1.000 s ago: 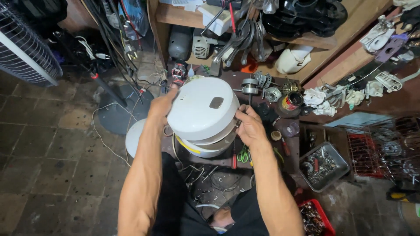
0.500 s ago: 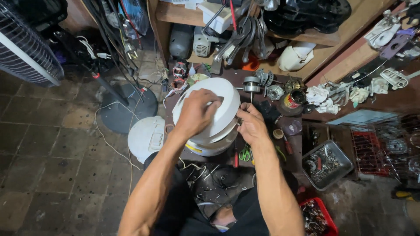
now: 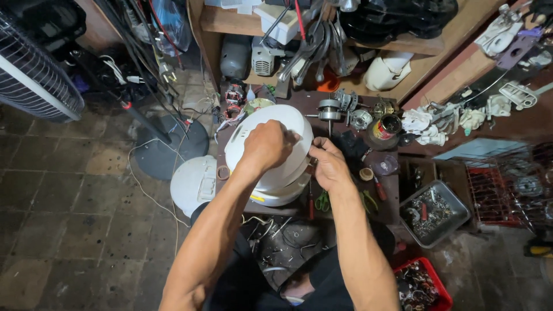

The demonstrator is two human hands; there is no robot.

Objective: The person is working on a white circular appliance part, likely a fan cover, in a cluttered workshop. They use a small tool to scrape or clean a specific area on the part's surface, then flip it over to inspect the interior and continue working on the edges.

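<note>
Left hand [image 3: 266, 145] is lying curled, pressing on top of the white round appliance body [image 3: 271, 152] sitting on the cluttered workbench [image 3: 351, 198], right hand [image 3: 328, 164] pinching its right rim; probably best bracing firmly while turning.
</note>
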